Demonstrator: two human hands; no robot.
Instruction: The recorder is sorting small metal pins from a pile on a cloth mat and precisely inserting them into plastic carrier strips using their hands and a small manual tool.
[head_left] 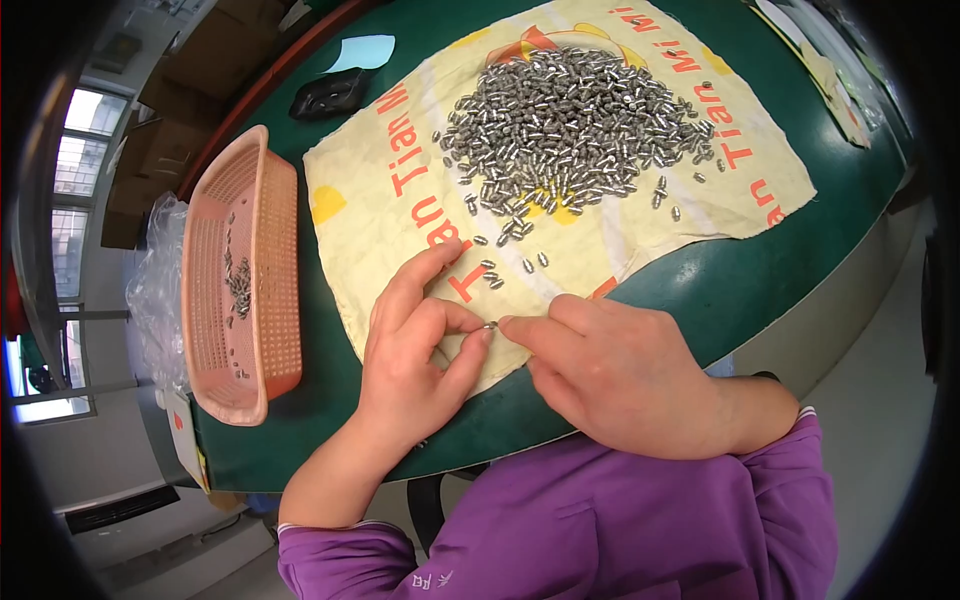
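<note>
Where the green surface point(700, 290) meets its left edge, a crumpled clear bag point(155, 290) hangs beside a pink basket point(280, 250). This mesh-walled basket holds only a thin scatter of small metal pieces point(238, 282) along its floor; it sits just beside the cloth, within short reach of the left hand, a placement that suits receiving pieces one at a time.

Further right, a yellow cloth point(370, 200) with red lettering covers the middle of the surface. It appears to serve as a work mat that keeps the small parts from rolling off. A black object point(330, 95) and a pale blue sheet point(362, 50) lie beyond its far left corner.

Left hand point(415, 350): grip nearly shut, thumb and forefinger pinched on one small metal part point(490, 325) over the near edge of the cloth. Right hand point(610, 370): forefinger and thumb close on the same part from the opposite side, so both grips meet on it. Holding it between two fingertip pinches, close to the body, probably allows close handling of so small an item.

Beyond the hands, a few stray pieces point(510, 255) trail toward the main pile point(575, 125), a dense heap of like parts on the far half of the cloth. Purple sleeves point(620, 520) fill the lower edge.
</note>
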